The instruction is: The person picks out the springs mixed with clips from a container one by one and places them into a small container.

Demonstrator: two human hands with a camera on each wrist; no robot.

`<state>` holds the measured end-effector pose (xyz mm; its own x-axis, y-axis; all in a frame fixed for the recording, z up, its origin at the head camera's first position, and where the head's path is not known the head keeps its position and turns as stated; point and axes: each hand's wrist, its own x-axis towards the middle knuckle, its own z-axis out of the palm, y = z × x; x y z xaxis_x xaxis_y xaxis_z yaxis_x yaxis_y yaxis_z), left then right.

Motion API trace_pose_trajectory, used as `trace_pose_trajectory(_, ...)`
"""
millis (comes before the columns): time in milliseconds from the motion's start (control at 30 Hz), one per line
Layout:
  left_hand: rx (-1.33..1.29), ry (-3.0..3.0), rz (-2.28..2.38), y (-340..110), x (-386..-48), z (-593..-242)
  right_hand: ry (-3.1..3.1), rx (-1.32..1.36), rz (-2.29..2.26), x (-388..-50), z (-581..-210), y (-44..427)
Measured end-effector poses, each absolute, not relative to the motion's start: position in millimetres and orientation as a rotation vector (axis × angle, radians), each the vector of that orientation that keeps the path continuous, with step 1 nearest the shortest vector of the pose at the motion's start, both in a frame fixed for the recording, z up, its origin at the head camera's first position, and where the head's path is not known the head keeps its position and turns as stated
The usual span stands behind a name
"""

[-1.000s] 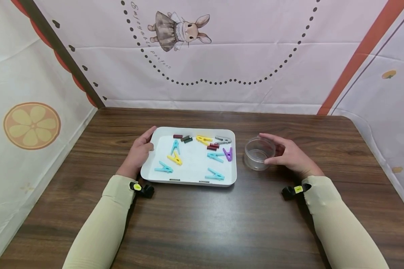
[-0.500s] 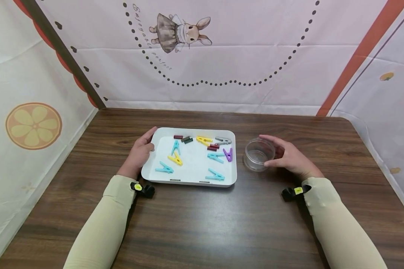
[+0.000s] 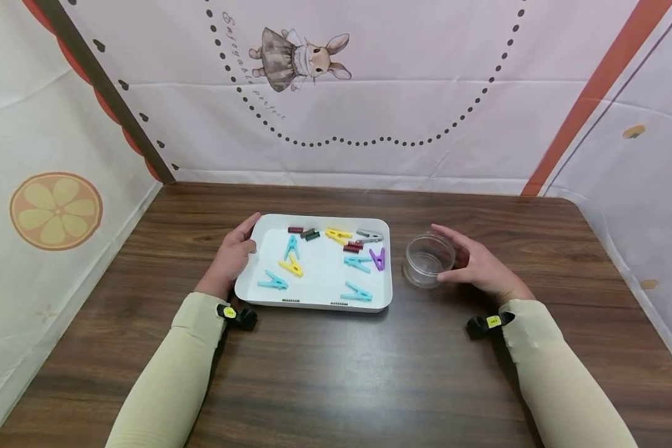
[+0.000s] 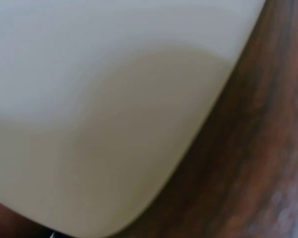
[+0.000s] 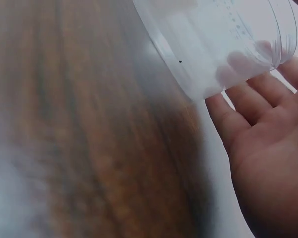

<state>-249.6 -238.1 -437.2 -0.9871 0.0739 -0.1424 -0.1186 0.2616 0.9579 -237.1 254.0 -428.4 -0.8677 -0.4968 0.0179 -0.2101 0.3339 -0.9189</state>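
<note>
A white rectangular tray [image 3: 316, 286] lies on the table in the head view. My left hand [image 3: 231, 258] grips its left edge, thumb over the rim. On the tray are several clothespins: light blue ones [image 3: 357, 292], yellow ones [image 3: 291, 266], a purple one [image 3: 378, 258] and a grey one [image 3: 369, 236]. Small dark red springs [image 3: 295, 229] and dark green springs [image 3: 312, 236] lie among them. Right of the tray stands a clear round jar [image 3: 425, 264], without a lid. My right hand [image 3: 476, 264] holds it from the right, thumb and fingers around its side.
The brown wooden table [image 3: 336, 379] carries the tray and jar. A white printed cloth [image 3: 403, 99] hangs behind it and along both sides. The left wrist view shows mostly the blurred white tray [image 4: 139, 99] and the table's edgeless wood surface [image 4: 258, 139].
</note>
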Motion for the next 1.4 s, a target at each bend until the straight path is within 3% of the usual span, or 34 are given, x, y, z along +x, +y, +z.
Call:
trace_pose_trajectory(1000,-0.085,2.415,1.793,-236.8,-248.2,-435.9,2.485,-0.399,-1.658,-222.5,-437.8,225.5)
trace_pose_trajectory(1200,-0.097,2.383,1.786,-232.2,-242.0,-421.7,2.538,-0.362,-1.591,-220.1,-437.3,224.0)
trace_pose_trajectory(1400,-0.089,2.403,1.774,-237.5,-249.7,-436.6,2.503,-0.337,-1.612,-216.4,-435.2,224.5)
